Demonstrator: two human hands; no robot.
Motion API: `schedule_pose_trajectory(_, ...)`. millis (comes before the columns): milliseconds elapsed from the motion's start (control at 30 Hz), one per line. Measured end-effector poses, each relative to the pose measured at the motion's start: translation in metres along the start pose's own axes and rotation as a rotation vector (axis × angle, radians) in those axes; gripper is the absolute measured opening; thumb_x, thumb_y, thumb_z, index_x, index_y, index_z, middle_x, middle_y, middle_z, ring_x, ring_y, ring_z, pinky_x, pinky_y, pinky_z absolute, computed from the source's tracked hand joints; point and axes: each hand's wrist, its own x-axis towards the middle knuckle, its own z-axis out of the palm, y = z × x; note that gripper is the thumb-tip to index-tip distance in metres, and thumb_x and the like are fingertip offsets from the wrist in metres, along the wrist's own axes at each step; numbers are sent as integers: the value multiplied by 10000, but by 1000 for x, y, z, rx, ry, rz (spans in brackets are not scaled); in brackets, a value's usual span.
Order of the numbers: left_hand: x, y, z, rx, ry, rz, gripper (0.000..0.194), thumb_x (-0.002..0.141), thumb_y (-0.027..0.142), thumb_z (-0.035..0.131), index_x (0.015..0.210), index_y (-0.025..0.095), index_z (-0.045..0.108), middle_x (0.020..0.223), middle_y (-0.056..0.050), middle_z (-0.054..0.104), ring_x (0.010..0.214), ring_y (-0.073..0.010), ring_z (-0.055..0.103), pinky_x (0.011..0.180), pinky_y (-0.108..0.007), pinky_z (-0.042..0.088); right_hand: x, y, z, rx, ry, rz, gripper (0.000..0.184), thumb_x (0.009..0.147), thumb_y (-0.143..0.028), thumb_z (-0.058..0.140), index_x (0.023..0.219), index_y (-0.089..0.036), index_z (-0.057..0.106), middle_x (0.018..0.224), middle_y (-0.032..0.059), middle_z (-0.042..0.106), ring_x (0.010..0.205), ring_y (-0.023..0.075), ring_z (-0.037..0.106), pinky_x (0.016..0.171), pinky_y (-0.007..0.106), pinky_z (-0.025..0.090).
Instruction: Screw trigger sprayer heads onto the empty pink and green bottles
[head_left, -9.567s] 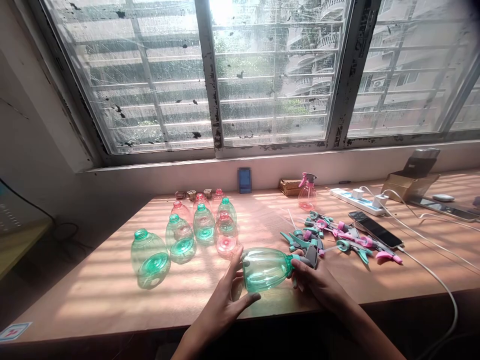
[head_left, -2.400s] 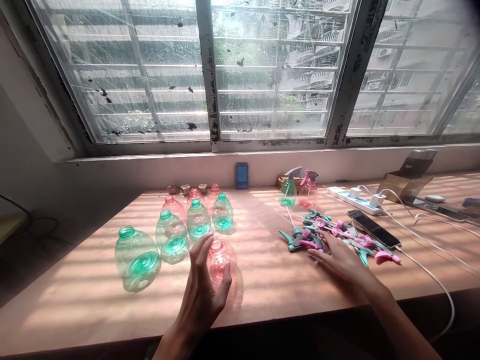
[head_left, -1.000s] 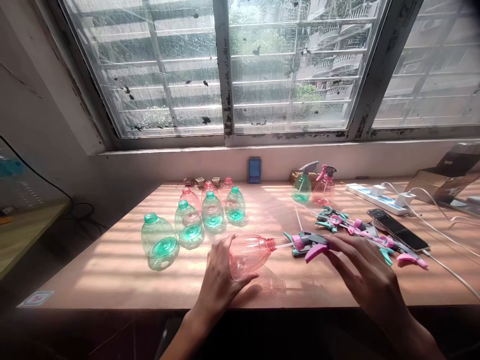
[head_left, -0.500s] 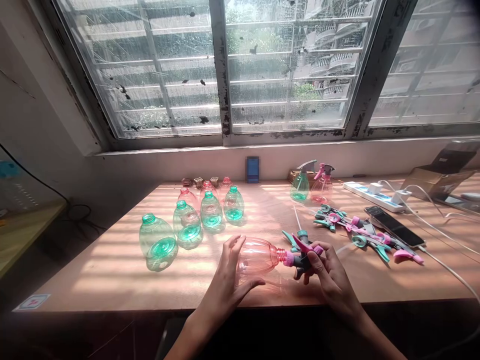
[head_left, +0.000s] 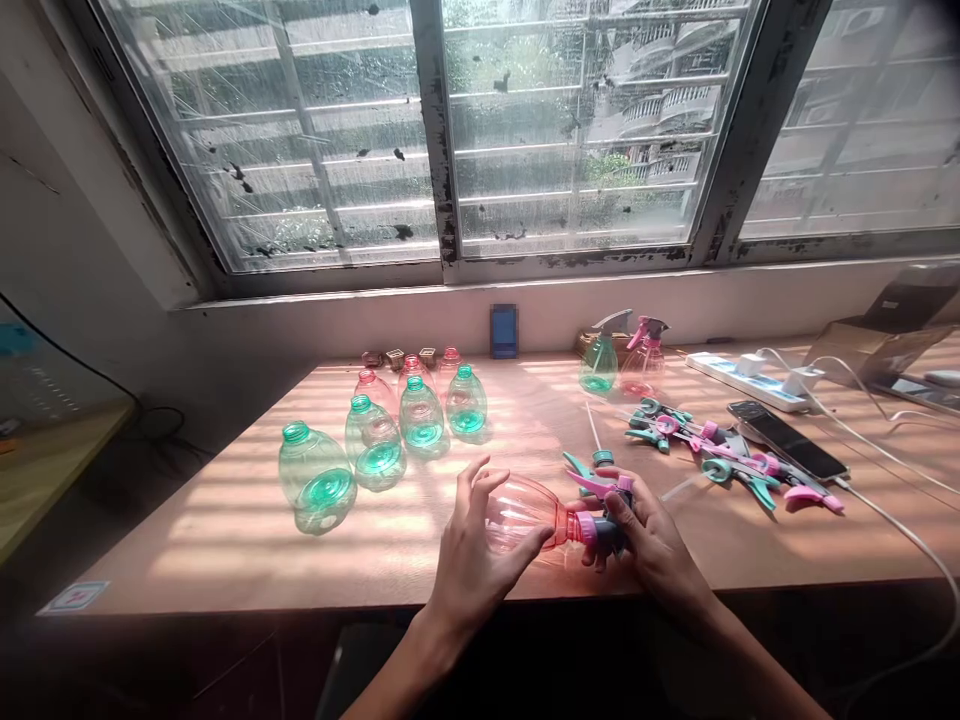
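Note:
A clear pink spray bottle [head_left: 525, 505] lies on its side above the table, its neck pointing right. My left hand [head_left: 484, 550] is curled about its body, thumb on the near side and fingers over the far side. My right hand [head_left: 652, 545] grips a pink and grey trigger spray head [head_left: 600, 530], whose pink collar sits at the bottle's neck; how far it is threaded I cannot tell. Just behind it, partly hidden, a teal spray head [head_left: 602, 458] lies with its tube pointing away.
Several green bottles [head_left: 319, 470] and pink bottles [head_left: 375, 388] stand to the left. Loose spray heads [head_left: 739, 465] are piled at right beside a phone [head_left: 787, 440] and a power strip [head_left: 750, 380]. Two bottles with heads, green [head_left: 598, 365] and pink [head_left: 643, 368], stand at the back.
My left hand has closed further around the pink bottle, its thumb now up against the side. The bottle and spray head have tilted slightly, with the neck lower, and my right hand's grip has shifted.

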Motion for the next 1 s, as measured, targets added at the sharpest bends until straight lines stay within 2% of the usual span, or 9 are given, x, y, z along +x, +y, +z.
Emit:
schedule_pose_trajectory(133,-1,-2,-2,19,-19,46,509,910,369,696,1353,282,461,1494,-134,401,1394,-309,465,1096,-481,471,3,1,-7,-2,-88,33,514,839,-441,798,1257,-207,610,974,74,749,642,190,721,570,311,607)
schedule_pose_trajectory(333,-5,-4,-3,44,-71,67,473,977,305,565,1427,235,437,1549,-164,341,1479,-304,347,1178,-489,373,6,3,-11,-14,-118,100,511,812,-342,843,1264,-211,646,826,12,712,686,181,711,639,310,616)
schedule_pose_trajectory(467,-6,-4,-5,-47,-124,1,441,1061,317,364,1498,276,413,1639,-120,256,1510,-306,296,1209,-522,309,7,5,-11,63,-73,76,466,794,-323,857,1215,-214,689,916,19,702,681,164,689,602,298,606)
schedule_pose_trajectory(567,-4,-8,-7,-234,-78,-108,480,1066,420,359,1529,295,380,1648,-95,291,1521,-315,271,1215,-529,295,7,3,-9,81,-62,90,337,786,-345,862,1056,-181,744,805,15,707,674,170,678,605,295,596)
schedule_pose_trajectory(633,-2,-13,-7,-408,55,-241,458,1043,510,387,1416,274,511,1560,-100,435,1448,-328,402,1127,-497,431,7,0,-8,79,-51,101,315,774,-361,868,996,-170,752,753,17,705,675,179,674,613,302,591)
schedule_pose_trajectory(700,0,-21,-8,-522,195,-349,442,1026,572,380,1158,233,630,1366,-98,590,1287,-315,567,970,-430,554,7,-2,-7,78,-28,110,327,756,-368,880,978,-168,749,761,23,705,674,183,669,613,309,587)
schedule_pose_trajectory(833,1,-33,-12,-530,269,-397,443,1018,572,405,884,197,600,1047,-57,660,1075,-259,669,866,-345,578,7,-4,-6,77,0,114,385,706,-368,911,999,-183,742,824,16,687,694,179,657,600,294,576)
schedule_pose_trajectory(900,2,-35,-13,-526,234,-404,376,996,543,489,988,197,637,1102,-61,670,1114,-265,663,905,-353,567,7,-3,-7,72,-5,109,399,699,-366,915,1015,-192,744,853,10,677,703,170,654,600,279,567)
schedule_pose_trajectory(1000,4,-33,-14,-525,137,-402,410,998,519,507,1276,236,613,1387,-93,608,1291,-288,585,1057,-419,497,8,-1,-10,71,-21,106,384,718,-354,904,1031,-200,744,867,3,666,690,153,642,601,264,550)
